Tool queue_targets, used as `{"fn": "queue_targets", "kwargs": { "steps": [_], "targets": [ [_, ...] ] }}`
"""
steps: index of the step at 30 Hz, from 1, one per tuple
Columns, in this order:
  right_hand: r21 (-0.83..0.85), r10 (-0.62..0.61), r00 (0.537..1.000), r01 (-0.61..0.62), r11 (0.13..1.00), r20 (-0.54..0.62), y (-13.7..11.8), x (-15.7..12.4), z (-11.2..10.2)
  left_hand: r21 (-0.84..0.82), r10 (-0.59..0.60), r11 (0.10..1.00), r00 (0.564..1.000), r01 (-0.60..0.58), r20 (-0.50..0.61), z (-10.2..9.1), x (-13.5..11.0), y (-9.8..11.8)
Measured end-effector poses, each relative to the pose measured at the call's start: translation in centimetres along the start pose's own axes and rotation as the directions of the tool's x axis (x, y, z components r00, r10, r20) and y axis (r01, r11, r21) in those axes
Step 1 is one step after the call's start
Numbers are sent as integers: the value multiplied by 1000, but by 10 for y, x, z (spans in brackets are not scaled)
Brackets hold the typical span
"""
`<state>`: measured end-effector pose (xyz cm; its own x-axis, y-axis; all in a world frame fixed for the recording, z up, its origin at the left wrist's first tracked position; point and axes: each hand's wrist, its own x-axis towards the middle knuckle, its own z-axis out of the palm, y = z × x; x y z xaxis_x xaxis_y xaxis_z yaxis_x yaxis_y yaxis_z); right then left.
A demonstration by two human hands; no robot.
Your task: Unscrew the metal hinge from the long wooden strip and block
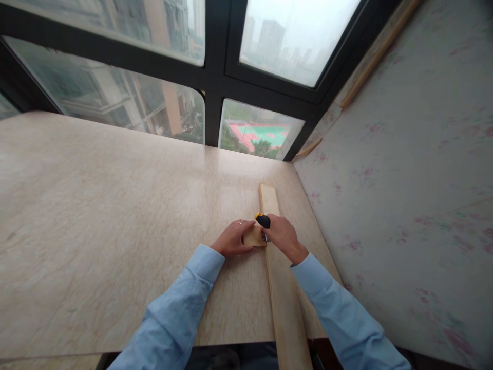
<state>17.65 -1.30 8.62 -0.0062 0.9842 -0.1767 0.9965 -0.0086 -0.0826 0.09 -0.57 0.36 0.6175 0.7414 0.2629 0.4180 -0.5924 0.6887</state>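
A long, narrow wooden plank (pixel 285 303) lies on the marble-patterned tabletop (pixel 115 221), running from the near edge toward the window. A small wooden block (pixel 254 236) sits against the plank's left side. My left hand (pixel 232 238) rests on this block with its fingers curled over it. My right hand (pixel 283 235) is closed around a tool with a black and yellow handle (pixel 263 220), held over the plank right beside the block. The tool's working end is hidden by my fingers.
A dark-framed window (pixel 214 77) runs along the far edge of the table. A wall with faded floral paper (pixel 408 195) stands close on the right of the plank. The plank overhangs the table's near edge.
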Motion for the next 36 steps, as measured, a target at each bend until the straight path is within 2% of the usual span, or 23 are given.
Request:
{"fn": "queue_targets", "kwargs": {
  "steps": [6,14,22,25,30,36],
  "targets": [
    [77,-66,998,64,995,22,2,2,-3,-7,-3,1000,1000,3,-6,-1,0,2],
    [252,-232,972,213,944,46,10,11,-2,-27,-8,1000,1000,8,19,-1,-2,3],
    [249,-302,951,277,928,68,16,13,0,-55,-28,998,999,29,27,0,-4,0],
    [195,-255,965,240,951,56,17,11,-1,-53,-35,998,999,36,20,0,-5,0],
    [53,-83,989,77,996,125,14,10,-5,-56,-39,998,999,40,21,1,-6,1],
    [129,-159,974,139,982,163,9,12,-6,-50,-41,998,999,43,36,-1,-4,1]
  ]
}}
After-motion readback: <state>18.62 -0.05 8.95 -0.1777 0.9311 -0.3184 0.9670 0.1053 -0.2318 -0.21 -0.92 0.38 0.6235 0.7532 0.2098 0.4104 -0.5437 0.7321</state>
